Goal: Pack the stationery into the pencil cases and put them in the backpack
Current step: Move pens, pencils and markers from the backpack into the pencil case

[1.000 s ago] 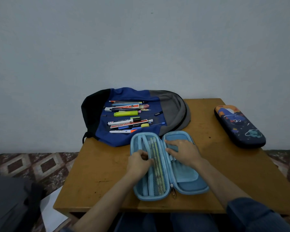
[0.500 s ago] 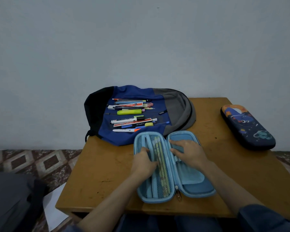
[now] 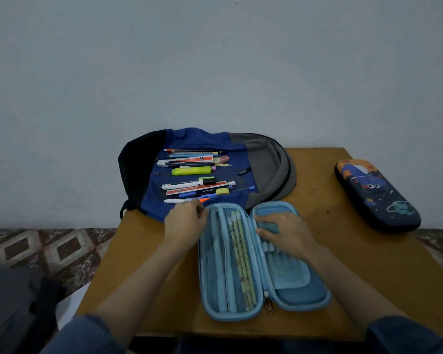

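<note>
**Hands on open blue case, pens waiting on backpack**

Fingers (image 3: 262,221) of the right hand (image 3: 287,232) lie spread and flat on the right half of the light blue pencil case (image 3: 302,290), pressing its inner flap, nothing gripped. Left hand (image 3: 186,222) sits at the case's upper left rim w/ fingers curled in; can't tell if they pinch anything, tips blurred against the rim.

Case lies unzipped and splayed open at the near-centre of the counter (image 3: 356,264). Left half has mesh pockets w/ yellow-green pencils (image 3: 241,254) tucked behind the mesh, running lengthwise.

Just beyond, touching the case's far end, the backpack (image 3: 264,162) lies flat: black, blue & grey panels. Loose stationery (image 3: 195,180) spread across its blue part — a yellow highlighter (image 3: 189,171), pens, markers, a pink eraser (image 3: 224,158).

Far right of counter, well apart: a dark pencil case (image 3: 376,195) w/ space cartoon print, closed.
</note>
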`<state>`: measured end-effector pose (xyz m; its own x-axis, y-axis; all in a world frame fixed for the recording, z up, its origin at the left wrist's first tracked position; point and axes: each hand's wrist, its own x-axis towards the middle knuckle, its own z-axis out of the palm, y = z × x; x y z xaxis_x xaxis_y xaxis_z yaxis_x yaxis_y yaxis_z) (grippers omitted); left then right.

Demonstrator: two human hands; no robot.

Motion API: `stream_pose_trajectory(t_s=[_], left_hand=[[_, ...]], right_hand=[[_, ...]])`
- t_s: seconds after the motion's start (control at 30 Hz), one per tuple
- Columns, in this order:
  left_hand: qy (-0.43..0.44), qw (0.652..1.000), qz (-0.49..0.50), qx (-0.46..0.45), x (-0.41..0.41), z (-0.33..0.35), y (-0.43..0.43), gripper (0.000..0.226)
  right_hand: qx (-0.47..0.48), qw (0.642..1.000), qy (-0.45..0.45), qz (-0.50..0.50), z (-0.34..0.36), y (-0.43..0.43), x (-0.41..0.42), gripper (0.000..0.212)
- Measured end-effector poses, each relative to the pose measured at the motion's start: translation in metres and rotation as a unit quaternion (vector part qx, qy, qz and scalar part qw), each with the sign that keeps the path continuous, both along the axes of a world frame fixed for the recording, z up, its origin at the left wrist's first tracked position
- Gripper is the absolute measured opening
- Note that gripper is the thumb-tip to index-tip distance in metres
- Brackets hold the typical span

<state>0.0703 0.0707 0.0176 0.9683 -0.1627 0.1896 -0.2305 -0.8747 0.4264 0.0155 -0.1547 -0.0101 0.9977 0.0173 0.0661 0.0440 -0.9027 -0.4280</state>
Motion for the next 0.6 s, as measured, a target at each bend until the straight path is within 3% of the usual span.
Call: stream_pose_trajectory(t_s=[0.2, 0.37, 0.6], left_hand=[[-0.036, 0.998, -0.011, 0.046, 0.044, -0.004, 0.019, 0.031], [0.005, 0.994, -0.035, 0.101, 0.080, -0.002, 0.027, 0.041], [0.117, 0.987, -0.053, 0.093, 0.112, -0.005, 0.023, 0.054]], right_hand=[[0.004, 1.000, -0.023, -0.003, -0.005, -0.004, 0.001, 0.038], [-0.007, 1.000, -0.029, 0.003, -0.009, -0.002, 0.005, 0.038], [-0.029, 0.999, -0.034, 0.004, -0.011, -0.003, 0.002, 0.039]])
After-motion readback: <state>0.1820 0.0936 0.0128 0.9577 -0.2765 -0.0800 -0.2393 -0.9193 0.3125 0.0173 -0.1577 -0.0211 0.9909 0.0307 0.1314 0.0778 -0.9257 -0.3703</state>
